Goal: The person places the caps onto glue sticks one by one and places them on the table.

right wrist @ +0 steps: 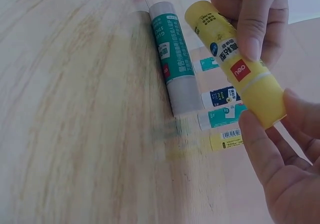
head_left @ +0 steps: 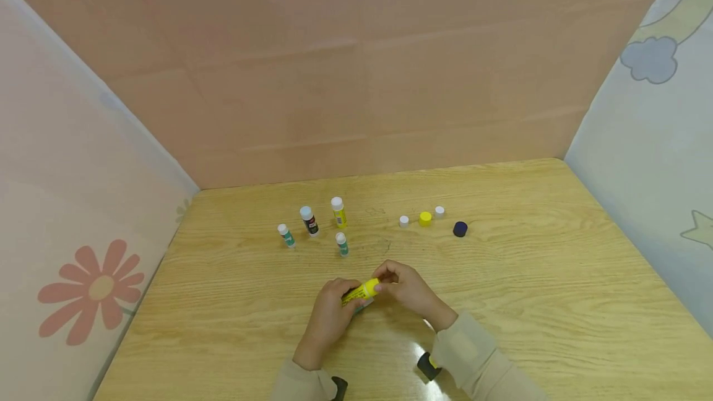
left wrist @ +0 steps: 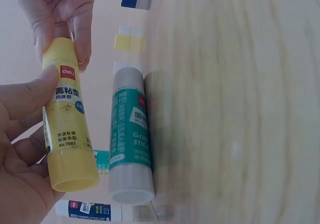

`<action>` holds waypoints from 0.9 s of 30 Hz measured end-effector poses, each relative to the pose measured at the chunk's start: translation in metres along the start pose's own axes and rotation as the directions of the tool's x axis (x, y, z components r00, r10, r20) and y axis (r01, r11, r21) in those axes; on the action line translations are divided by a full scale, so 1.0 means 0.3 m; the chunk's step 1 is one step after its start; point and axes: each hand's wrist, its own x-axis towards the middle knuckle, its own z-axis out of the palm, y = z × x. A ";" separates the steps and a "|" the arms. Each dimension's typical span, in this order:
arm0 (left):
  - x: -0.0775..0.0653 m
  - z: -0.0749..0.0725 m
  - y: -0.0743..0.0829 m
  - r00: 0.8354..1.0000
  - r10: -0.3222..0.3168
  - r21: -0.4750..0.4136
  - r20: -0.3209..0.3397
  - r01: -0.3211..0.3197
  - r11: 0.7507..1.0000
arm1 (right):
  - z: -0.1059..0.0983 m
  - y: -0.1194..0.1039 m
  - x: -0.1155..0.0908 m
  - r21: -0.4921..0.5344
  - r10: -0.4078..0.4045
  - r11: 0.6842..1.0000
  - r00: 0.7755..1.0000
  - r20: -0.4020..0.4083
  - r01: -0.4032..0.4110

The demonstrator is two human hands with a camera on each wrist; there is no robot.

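Observation:
A yellow glue stick (head_left: 361, 292) is held between both hands, tilted, with its yellow cap (right wrist: 265, 100) on. My left hand (head_left: 330, 312) grips the labelled body, thumb laid along the label in the left wrist view. At the capped end, my right hand (head_left: 411, 291) pinches the cap between thumb and fingers. Beside it, a green glue stick (left wrist: 131, 126) with a grey-white cap and base shows in both wrist views; in the head view the left hand and yellow stick largely hide it.
Farther back on the wooden table (head_left: 557, 277) stand two green glue sticks (head_left: 286, 236) (head_left: 342, 245), a dark one (head_left: 310, 223) and a yellow one (head_left: 339, 213), all white-topped. To their right sit two white caps (head_left: 403, 221) (head_left: 439, 211), a yellow cap (head_left: 426, 219) and a navy cap (head_left: 460, 229).

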 end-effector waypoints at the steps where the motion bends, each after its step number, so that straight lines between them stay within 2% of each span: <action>1: -0.002 0.001 0.001 1.000 -0.003 0.001 -0.001 0.003 1.000 | 0.001 0.000 0.001 -0.004 0.003 1.000 1.000 -0.002 -0.003; 9: -0.004 0.011 0.004 1.000 -0.013 0.013 -0.015 0.013 1.000 | -0.003 -0.007 0.003 -0.051 -0.012 0.999 1.000 -0.004 0.012; 17: 0.005 0.022 0.016 0.996 -0.042 0.006 -0.077 0.043 0.999 | -0.003 -0.030 0.021 -0.124 -0.025 0.992 0.999 -0.029 0.021; 22: 0.007 0.026 0.019 0.995 -0.039 0.023 -0.089 0.042 0.999 | -0.005 -0.034 0.023 -0.138 -0.031 0.990 0.999 -0.026 0.027; 27: 0.013 0.035 0.026 0.995 -0.039 0.011 -0.091 0.040 0.999 | -0.021 -0.026 0.017 -0.113 0.014 0.993 0.999 -0.033 -0.018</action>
